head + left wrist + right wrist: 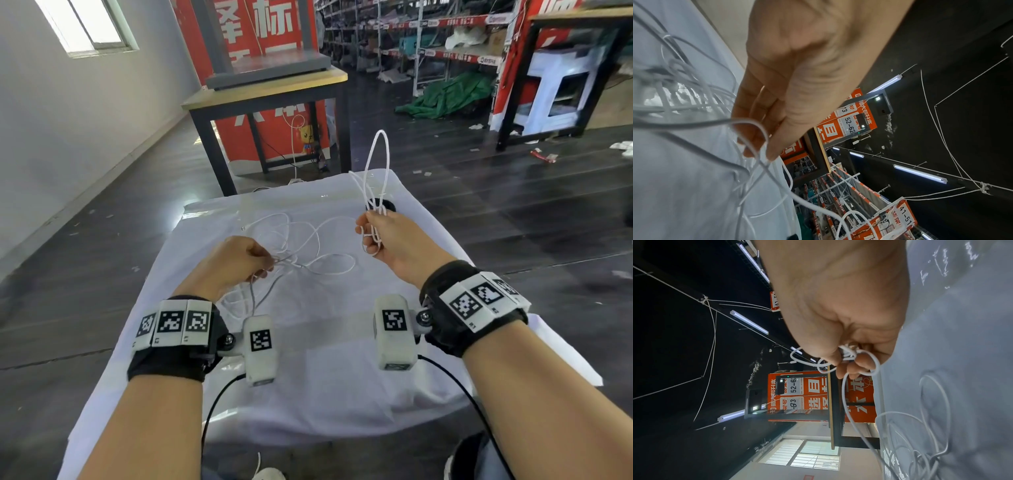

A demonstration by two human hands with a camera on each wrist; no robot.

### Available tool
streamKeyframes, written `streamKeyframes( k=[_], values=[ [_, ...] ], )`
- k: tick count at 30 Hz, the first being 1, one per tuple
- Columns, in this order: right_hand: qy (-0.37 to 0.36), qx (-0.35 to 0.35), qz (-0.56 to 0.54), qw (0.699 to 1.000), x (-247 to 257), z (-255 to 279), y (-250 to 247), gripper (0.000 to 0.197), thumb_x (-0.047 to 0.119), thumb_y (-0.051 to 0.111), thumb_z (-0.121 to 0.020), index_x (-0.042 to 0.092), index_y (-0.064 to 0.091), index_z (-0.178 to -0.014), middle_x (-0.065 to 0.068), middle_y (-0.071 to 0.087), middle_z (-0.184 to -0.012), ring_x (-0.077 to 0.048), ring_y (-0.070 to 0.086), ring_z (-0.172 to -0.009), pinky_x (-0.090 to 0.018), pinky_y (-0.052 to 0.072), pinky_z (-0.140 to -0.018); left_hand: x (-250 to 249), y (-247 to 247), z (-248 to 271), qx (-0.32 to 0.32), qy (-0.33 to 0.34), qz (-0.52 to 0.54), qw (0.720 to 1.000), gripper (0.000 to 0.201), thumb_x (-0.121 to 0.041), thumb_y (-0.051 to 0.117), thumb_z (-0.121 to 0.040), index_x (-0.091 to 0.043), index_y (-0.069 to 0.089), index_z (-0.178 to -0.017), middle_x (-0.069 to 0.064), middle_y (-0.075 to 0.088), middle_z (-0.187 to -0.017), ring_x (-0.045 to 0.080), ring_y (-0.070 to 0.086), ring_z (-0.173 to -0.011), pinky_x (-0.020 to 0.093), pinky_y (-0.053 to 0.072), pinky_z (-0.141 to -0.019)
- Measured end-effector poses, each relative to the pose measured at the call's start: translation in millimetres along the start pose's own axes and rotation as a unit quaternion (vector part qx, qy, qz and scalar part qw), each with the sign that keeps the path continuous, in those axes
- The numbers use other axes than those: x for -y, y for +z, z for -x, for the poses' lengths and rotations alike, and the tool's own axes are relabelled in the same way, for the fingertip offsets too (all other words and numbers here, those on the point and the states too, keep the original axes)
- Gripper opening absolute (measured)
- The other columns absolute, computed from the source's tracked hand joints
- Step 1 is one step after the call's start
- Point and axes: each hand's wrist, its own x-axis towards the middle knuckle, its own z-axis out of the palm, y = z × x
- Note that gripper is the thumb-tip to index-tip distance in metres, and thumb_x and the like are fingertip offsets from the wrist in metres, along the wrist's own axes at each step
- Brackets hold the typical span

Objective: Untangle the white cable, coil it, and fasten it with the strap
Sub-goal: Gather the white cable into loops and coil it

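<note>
One white cable (301, 240), thin, limp, tangle-prone. Right hand (394, 243) fists gathered loops; left hand (233, 263) pinches loose strands. Best held near loop crossings.

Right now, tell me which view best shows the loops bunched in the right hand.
Head view: the right hand holds the cable loops upright, unobstructed. Right wrist shows only short loop ends at the fingers; left wrist barely shows them.
</note>
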Motion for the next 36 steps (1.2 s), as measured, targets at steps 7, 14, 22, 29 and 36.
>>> streamKeyframes(
  k=[7,14,22,29,36],
  values=[
    [-0.012,-0.040,0.018,0.999,-2.8,-2.1,-1.2,0.032,0.014,0.032,-0.102,0.012,0.051,-0.077,-0.002,0.050,-0.075,-0.008,0.037,-0.054,-0.017,0.031,-0.049,-0.5,1.3,-0.8,-0.072,-0.035,0.094,0.992,0.012,0.000,0.046,-0.096,-0.005,0.055,-0.089,0.020,0.064,-0.084,0.025,0.064,-0.064,0.038,0.059,-0.072],
    [0.028,0.068,0.057,0.996,-4.7,5.3,5.8,0.029,0.013,0.037,-0.102,0.007,0.055,-0.079,-0.006,0.055,-0.075,-0.010,0.041,-0.056,-0.016,0.033,-0.048,-20.0,5.4,4.9,-0.110,0.059,0.204,0.971,0.014,-0.001,0.041,-0.098,-0.005,0.053,-0.102,0.014,0.062,-0.090,0.020,0.066,-0.067,0.022,0.057,-0.061],
    [0.048,0.095,0.052,0.993,-9.0,6.6,10.4,0.030,0.011,0.037,-0.102,0.003,0.058,-0.083,-0.009,0.057,-0.078,-0.011,0.043,-0.058,-0.015,0.035,-0.045,-40.2,6.8,12.5,-0.096,0.049,0.351,0.930,0.015,-0.017,0.045,-0.101,-0.007,0.051,-0.110,0.008,0.070,-0.103,0.021,0.069,-0.082,0.029,0.058,-0.076],
    [0.043,0.050,-0.014,0.998,-6.7,5.9,13.9,0.031,0.010,0.035,-0.102,0.005,0.055,-0.079,-0.011,0.058,-0.080,-0.011,0.046,-0.056,-0.015,0.037,-0.045,-46.4,16.3,14.8,-0.011,0.000,0.356,0.934,0.016,-0.004,0.045,-0.099,-0.002,0.055,-0.111,0.011,0.070,-0.106,0.024,0.070,-0.072,0.027,0.059,-0.064],
    [0.041,0.077,0.014,0.996,-9.1,7.7,17.4,0.029,0.013,0.035,-0.103,0.006,0.056,-0.083,-0.011,0.065,-0.084,-0.013,0.054,-0.060,-0.020,0.045,-0.055,-42.0,24.9,10.1,-0.027,0.075,0.089,0.993,0.006,-0.011,0.058,-0.093,-0.011,0.064,-0.092,0.005,0.072,-0.088,0.011,0.067,-0.055,0.016,0.051,-0.052]
  ],
)
